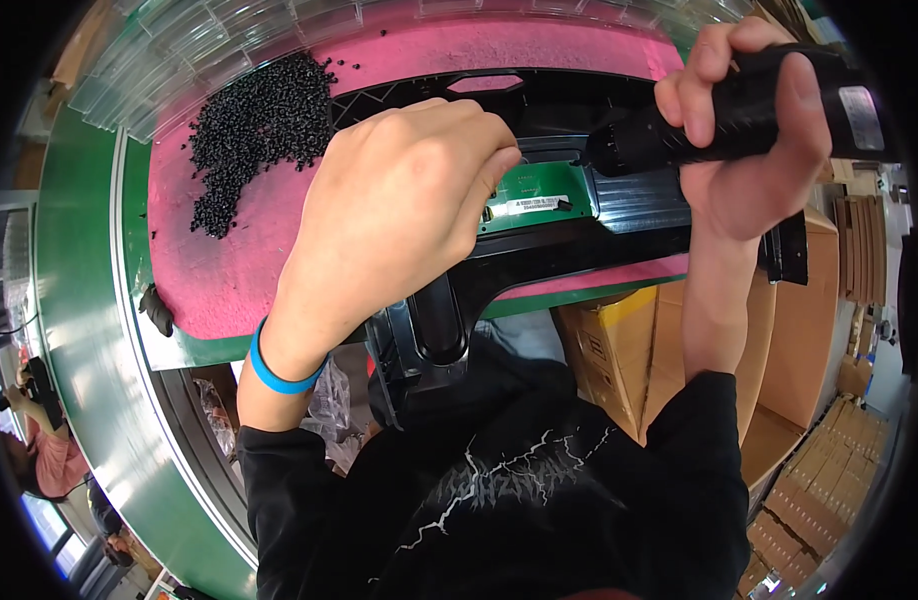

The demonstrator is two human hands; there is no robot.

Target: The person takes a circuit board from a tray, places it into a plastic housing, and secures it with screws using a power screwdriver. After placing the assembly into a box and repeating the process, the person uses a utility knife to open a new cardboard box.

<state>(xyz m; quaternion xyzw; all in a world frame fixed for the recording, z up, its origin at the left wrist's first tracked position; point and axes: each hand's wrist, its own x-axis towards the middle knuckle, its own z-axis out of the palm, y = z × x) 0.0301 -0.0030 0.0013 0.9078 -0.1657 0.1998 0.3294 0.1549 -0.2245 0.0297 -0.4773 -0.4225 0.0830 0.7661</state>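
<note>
A black cordless screwdriver (659, 128) is gripped in my right hand (754, 190), its nose pointing left over a green circuit board (544, 190) with a white label. That board sits beside a ribbed metal plate (639, 198) in a long black plastic housing (579, 245). My left hand (404, 190), with a blue band at the wrist, hovers over the housing's left part. Its thumb and forefinger are pinched together near the board's left end; whatever they hold is too small or hidden. The screwdriver's bit cannot be made out.
A heap of small black screws (254, 130) lies on the pink mat (194, 285) to the left. Clear plastic trays (179, 60) line the far edge. Open cardboard boxes (669, 340) stand below right. Another person (54, 455) is at far left, beyond the green table (89, 300).
</note>
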